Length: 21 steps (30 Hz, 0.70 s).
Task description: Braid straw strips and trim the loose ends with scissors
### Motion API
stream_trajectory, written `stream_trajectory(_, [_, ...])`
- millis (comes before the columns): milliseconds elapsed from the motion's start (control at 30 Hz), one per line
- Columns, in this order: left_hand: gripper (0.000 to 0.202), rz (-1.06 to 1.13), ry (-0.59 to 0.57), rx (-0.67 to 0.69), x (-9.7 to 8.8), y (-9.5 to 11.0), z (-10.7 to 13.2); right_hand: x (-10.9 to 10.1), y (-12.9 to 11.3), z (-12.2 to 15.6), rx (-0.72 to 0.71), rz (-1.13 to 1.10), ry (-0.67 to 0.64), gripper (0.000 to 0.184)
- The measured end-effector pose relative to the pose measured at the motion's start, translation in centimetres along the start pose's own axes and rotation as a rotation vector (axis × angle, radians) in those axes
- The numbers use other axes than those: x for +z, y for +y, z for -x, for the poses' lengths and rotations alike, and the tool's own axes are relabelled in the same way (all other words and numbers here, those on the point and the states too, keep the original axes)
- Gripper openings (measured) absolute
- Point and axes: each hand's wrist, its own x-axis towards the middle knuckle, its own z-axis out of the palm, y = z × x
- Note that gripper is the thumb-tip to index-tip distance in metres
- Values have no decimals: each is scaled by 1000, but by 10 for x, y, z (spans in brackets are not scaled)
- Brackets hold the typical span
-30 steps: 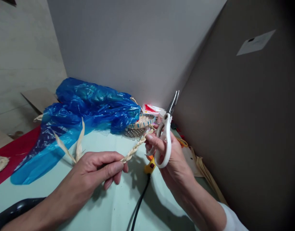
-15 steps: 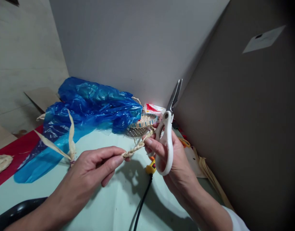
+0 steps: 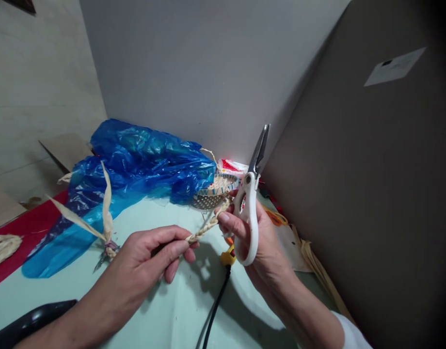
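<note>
A pale plaited straw braid (image 3: pixel 205 229) stretches between my two hands above the table. My left hand (image 3: pixel 153 254) pinches its near end between thumb and fingers. Its other end sits between the thumb and fingers of my right hand (image 3: pixel 245 230). White-handled scissors (image 3: pixel 249 194) hang on that same right hand, blades pointing up and nearly together. Left of my left hand lies a tied piece with two pale leaf-like strips (image 3: pixel 106 213) sticking up, its base partly hidden by my wrist.
Behind the hands lie a crumpled blue plastic bag (image 3: pixel 143 160) and a small woven basket (image 3: pixel 212 198). A black cable with a yellow end (image 3: pixel 228 257) crosses the pale green tabletop. Coiled straw (image 3: pixel 3 249) rests on red cloth at left. Grey panels stand behind and right.
Both hands keep their hold on the braid. The scissors have shifted slightly left and down in view, and my left hand's lower fingers have spread a little. The view has shifted slightly.
</note>
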Motion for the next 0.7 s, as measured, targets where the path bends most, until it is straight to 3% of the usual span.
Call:
stream_trajectory(167, [25, -25, -7, -1, 0, 0, 1, 1, 2, 2, 11, -29, -29, 39])
stream_trajectory(533, [30, -333, 128, 284, 1, 3, 5, 9, 2, 6, 43, -74, -76, 46])
stream_trajectory(700, [31, -365, -8, 189, -1, 4, 4, 6, 6, 5, 43, -114, -101, 44])
